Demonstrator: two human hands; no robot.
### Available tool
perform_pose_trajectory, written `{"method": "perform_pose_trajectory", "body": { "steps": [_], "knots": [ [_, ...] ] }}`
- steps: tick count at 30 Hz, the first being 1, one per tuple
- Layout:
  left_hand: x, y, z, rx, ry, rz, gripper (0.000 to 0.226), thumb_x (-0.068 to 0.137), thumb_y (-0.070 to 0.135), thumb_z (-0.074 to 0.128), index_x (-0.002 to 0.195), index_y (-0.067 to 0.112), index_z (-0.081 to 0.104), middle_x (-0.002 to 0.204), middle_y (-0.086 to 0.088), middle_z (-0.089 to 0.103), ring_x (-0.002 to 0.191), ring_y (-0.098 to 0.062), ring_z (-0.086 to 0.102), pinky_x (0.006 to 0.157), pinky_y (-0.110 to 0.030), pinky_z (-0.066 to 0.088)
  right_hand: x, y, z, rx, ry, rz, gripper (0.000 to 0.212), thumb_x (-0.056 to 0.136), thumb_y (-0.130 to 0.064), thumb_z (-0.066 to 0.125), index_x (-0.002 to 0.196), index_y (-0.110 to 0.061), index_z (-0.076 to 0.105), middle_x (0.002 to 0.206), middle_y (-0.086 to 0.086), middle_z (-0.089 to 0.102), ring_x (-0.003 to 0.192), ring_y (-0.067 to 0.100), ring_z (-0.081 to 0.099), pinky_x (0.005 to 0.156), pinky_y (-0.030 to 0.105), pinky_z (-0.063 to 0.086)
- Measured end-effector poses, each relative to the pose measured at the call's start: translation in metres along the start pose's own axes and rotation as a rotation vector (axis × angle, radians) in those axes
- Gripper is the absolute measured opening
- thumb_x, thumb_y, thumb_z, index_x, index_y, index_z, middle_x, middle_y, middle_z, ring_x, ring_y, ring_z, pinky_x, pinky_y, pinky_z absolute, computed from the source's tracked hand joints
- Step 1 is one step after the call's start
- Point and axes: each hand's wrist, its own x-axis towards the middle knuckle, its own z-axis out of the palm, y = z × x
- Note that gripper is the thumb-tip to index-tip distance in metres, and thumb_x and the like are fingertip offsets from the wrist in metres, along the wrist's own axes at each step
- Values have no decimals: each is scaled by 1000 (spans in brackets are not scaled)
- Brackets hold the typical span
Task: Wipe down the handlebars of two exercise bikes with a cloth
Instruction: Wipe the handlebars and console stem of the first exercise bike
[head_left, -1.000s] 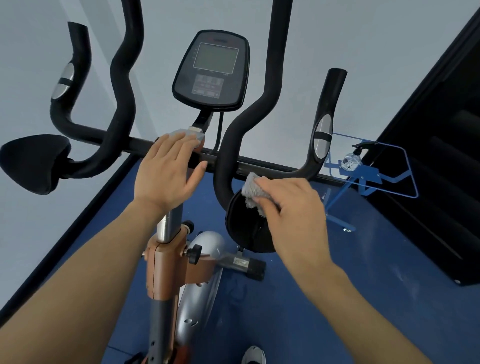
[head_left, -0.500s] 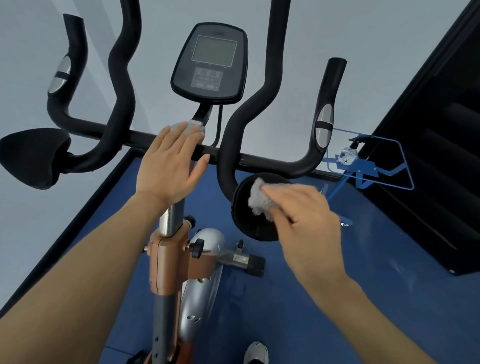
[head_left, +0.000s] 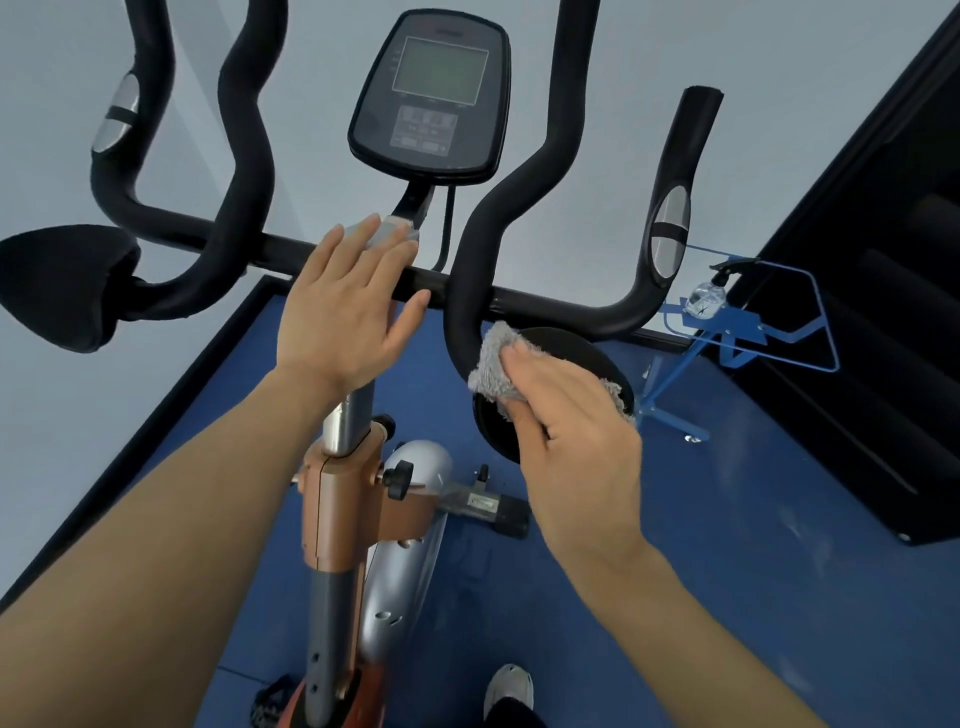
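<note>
The fluffy grey cloth (head_left: 493, 364) is pressed against the lower curve of the black padded handlebar (head_left: 467, 291) of the exercise bike, just beside the round black elbow pad (head_left: 561, 348). The right hand (head_left: 576, 441) holds it there, fingers flat over the cloth. Left of that curve, the left hand (head_left: 348, 312) lies open with fingers spread on the handlebar's crossbar. Above the crossbar stands the dark grey console (head_left: 431, 96). Right of the handlebar is a blue wire stand (head_left: 727, 332).
</note>
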Motion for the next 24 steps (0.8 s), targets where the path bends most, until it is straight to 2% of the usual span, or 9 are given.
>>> {"method": "perform_pose_trajectory", "body": {
  "steps": [3,6,10,15,20,24],
  "knots": [
    [0,0,-1,1,1,-1,50,95,41,30,129,9,47,138,-9,48,135,-27,31,113,-40,16,-4,9,-4,-31,-27,-101,30,76,7,65,105,3,66,103,14,70,98,25,64,91,33,45],
    [0,0,0,8,14,-6,50,95,41,30,129,9,47,138,-8,48,135,-27,31,113,-39,16,-3,5,1,32,36,-17,25,83,-1,57,106,1,66,103,12,69,99,22,63,90,30,48],
    [0,0,1,0,17,-9,49,95,41,31,129,10,47,138,-8,48,135,-27,31,113,-39,16,-18,11,-4,-27,-86,-147,34,73,14,68,105,3,66,105,14,69,102,25,63,92,34,48],
    [-2,1,1,-5,26,-10,48,95,41,30,128,10,47,138,-7,48,135,-27,31,113,-39,16,-6,3,-11,199,102,40,25,85,-3,55,109,0,64,102,7,67,98,17,61,87,25,50],
    [-1,1,1,0,6,-12,48,95,41,30,127,10,48,137,-9,48,135,-27,32,113,-40,17,-21,8,2,46,-11,-129,24,86,-1,57,109,2,64,109,14,67,106,23,61,95,33,47],
    [-1,0,0,5,-27,-13,51,94,43,29,129,10,46,140,-9,46,136,-27,29,113,-40,15,-42,19,0,-4,-98,-272,24,95,-7,46,107,-2,66,108,9,68,108,18,58,95,31,47]
  ]
}}
